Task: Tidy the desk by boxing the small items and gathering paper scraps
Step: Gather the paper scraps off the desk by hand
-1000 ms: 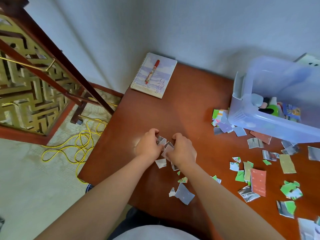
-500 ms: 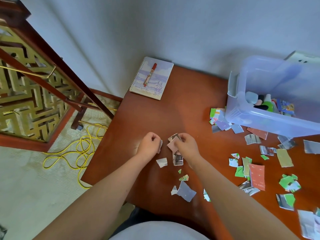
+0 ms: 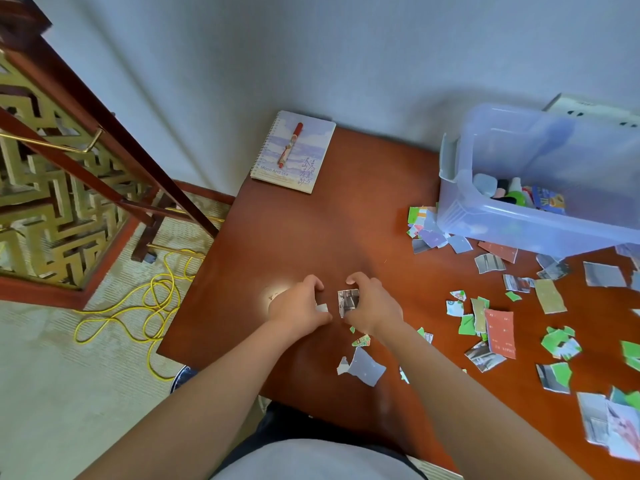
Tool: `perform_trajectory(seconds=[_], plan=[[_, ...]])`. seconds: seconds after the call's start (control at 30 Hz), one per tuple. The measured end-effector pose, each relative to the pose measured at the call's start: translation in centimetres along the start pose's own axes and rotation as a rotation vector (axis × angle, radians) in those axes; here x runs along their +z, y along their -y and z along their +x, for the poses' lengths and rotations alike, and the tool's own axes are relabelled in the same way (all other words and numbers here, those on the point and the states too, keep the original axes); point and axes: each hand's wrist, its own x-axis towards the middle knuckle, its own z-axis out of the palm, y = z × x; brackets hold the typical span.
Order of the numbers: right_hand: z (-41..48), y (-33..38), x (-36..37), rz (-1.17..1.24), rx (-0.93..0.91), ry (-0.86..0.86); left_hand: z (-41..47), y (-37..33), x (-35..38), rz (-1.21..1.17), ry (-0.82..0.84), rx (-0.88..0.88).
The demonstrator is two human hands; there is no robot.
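Two words, "Moon And Sea", are legible on the pale blue spiral-bound notebook [image 3: 304,157] at the far edge of the brown wooden desk [image 3: 311,237], with a red pen [image 3: 290,145] lying on its cover. We record the right hand [image 3: 372,306] pinching a grey printed paper scrap [image 3: 347,302]. The left hand [image 3: 298,303] sits curled just beside it, a small white scrap [image 3: 321,308] at its thumb; whether it is gripped we cannot tell. Other torn coloured scraps [image 3: 500,332] lie scattered to the right, near the translucent plastic box [image 3: 512,226].
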Motion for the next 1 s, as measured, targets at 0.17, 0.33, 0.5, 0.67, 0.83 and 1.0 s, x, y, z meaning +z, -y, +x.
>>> perform_trajectory(seconds=[0.17,0.33,0.5,0.67,0.83,1.0], plan=[[-0.3,-0.3,0.6,-0.152,-0.06,-0.092,-0.6,0.9,0.7,0.073,-0.034,0.048],[0.0,-0.2,0.6,-0.136,-0.033,-0.059,-0.4,0.6,0.7,0.103,-0.023,0.047],[-0.3,-0.8,1.1,-0.057,-0.041,-0.105,-0.2,0.5,0.8,0.099,-0.02,0.03],[-0.4,-0.9,1.3,-0.021,-0.049,-0.154,-0.2,0.4,1.2,0.078,-0.035,0.048],[-0.3,-1.3,1.5,-0.021,-0.013,-0.137,0.4,0.0,1.6,-0.112,0.039,-0.017],[0.1,-0.8,1.3,-0.044,0.007,-0.128,1.4,-0.5,1.8,-0.277,0.127,-0.022]])
